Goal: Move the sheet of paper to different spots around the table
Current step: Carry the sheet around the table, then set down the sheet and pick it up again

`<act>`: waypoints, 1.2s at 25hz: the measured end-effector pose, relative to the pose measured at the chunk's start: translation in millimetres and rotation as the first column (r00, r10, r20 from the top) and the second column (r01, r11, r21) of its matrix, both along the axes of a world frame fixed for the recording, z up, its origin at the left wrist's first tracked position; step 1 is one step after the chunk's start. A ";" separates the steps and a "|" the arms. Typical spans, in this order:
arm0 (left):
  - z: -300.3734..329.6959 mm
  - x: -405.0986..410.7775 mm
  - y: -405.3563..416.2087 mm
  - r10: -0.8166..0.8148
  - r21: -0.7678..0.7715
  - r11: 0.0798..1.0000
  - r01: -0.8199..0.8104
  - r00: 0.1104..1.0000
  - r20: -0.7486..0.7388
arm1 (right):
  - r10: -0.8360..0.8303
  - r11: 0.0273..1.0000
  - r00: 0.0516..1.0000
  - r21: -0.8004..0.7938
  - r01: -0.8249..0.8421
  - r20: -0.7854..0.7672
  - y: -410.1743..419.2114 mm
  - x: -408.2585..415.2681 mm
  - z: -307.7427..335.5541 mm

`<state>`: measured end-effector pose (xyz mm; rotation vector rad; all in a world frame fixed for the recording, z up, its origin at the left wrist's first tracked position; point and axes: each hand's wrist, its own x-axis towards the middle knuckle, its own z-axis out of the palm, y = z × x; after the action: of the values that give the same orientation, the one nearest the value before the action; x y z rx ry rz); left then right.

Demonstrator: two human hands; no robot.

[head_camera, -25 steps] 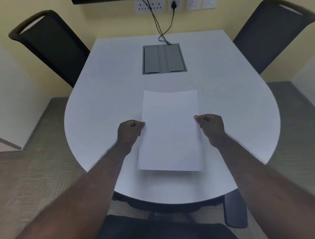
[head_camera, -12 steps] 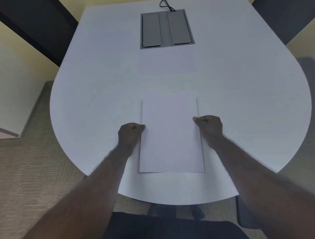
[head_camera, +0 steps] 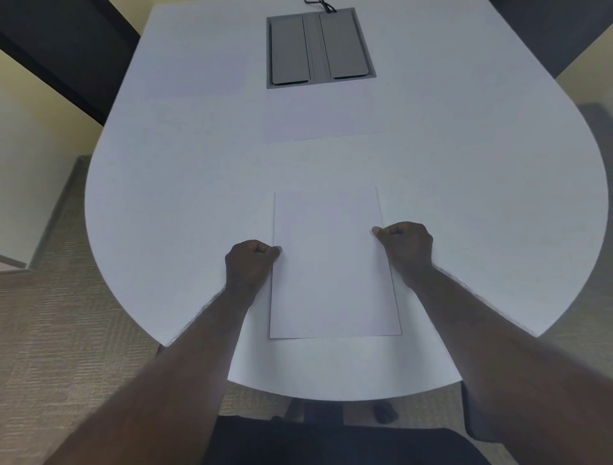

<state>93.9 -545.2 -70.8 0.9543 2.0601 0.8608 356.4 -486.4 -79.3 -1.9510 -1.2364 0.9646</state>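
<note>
White sheet pinched at both long edges near the table's near edge

The plain white rectangular sheet of paper (head_camera: 333, 265) lies flat, lengthwise, on the rounded white table (head_camera: 166, 186), close to its near curved edge and centred; the left hand (head_camera: 249, 264) is closed in a pinch on the sheet's left edge, the right hand (head_camera: 405, 247) likewise on the right edge; toward the far edge sits a grey recessed metal cable hatch (head_camera: 320, 48) with a black cord (head_camera: 320, 4)

Dim, flat light; wide-angle bending at edges; soft focus.
</note>
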 end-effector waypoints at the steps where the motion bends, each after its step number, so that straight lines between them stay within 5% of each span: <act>1: -0.2 -0.8 0.2 -0.001 0.002 1.000 0.001 1.000 -0.004 | -0.003 1.000 1.000 -0.004 0.003 0.002 0.2 -0.7 -0.4; 18: 19.2 -21.2 -9.2 -0.031 -0.022 0.999 0.031 1.000 -0.001 | -0.100 0.995 0.984 0.015 0.098 0.146 -25.9 14.3 14.8; 23: 65.7 -13.7 -7.8 -0.119 0.125 0.985 0.116 0.993 0.014 | -0.080 0.968 0.966 0.252 0.017 0.244 -41.1 28.7 59.7; 27: 125.4 -2.3 -0.5 -0.214 0.294 0.931 0.217 0.976 -0.040 | -0.148 0.896 0.987 0.432 0.108 0.061 -49.7 42.3 114.8; 30: 177.6 14.7 6.7 -0.275 0.400 0.871 0.286 0.957 -0.086 | -0.098 0.880 0.993 0.472 0.056 0.065 -55.3 58.1 160.4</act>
<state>108.6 -538.6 106.8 1.4582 1.7286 1.1463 414.5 -541.8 81.0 -1.6489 -1.2874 0.4798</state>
